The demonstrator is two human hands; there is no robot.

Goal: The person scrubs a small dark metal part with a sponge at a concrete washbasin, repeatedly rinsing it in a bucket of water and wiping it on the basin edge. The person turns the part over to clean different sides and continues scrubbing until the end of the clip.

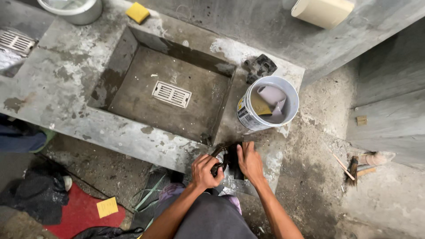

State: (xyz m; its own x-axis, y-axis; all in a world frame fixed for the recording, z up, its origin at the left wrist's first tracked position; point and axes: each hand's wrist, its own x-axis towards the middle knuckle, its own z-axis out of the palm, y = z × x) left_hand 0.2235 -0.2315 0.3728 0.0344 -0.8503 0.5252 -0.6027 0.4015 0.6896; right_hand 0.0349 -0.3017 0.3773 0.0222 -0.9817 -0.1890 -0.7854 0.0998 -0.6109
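Left hand [206, 171] clenched around a dark curved tool [220, 156]. Right hand [250, 161] pressed flat on a dark block [233, 158] lying on the concrete surface [66, 79], long axis twelve-to-six. Both hands touch it. Bucket [267, 104] at one o'clock.

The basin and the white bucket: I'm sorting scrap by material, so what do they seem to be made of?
The basin looks like cast concrete: grey, matt, rough and stained, with pale patches along its rim. Its drain grate looks like pale metal or plastic; I cannot tell which. The white bucket seems to be plastic: thin smooth wall, slight sheen, printed label.
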